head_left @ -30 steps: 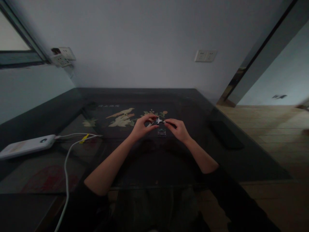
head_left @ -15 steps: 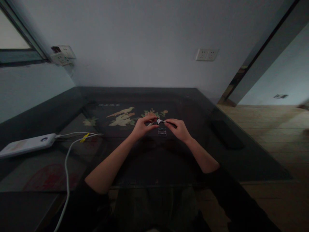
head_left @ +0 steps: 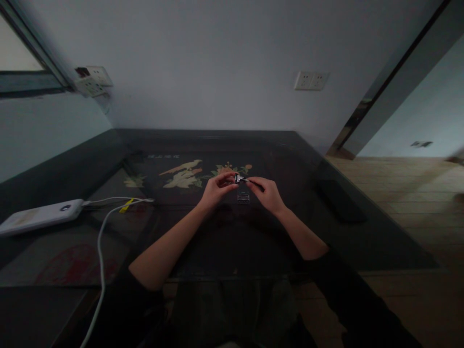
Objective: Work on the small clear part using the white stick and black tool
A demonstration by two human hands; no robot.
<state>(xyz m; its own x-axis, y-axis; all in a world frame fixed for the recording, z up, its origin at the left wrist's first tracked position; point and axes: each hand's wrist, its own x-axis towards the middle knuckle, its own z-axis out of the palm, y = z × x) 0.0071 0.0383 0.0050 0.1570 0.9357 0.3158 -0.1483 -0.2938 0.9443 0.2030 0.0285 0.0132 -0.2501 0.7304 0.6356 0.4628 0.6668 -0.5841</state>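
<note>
Since the earlier frame our hands are drifting slightly toward the table's far edge. Our left hand (head_left: 216,189) is pinching a small shiny metal piece (head_left: 239,179), while our right hand (head_left: 266,192) is gripping a thin dark tool (head_left: 253,182) against it, above the dark glass-topped table (head_left: 362,241). We are risking a slip: the piece could drop beside the small clear part (head_left: 243,197) beneath.

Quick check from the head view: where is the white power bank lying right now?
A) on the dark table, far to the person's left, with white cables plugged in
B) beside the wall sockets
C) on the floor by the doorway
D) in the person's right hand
A: the white power bank lies on the dark table far left, with white cables running from its end.
</note>
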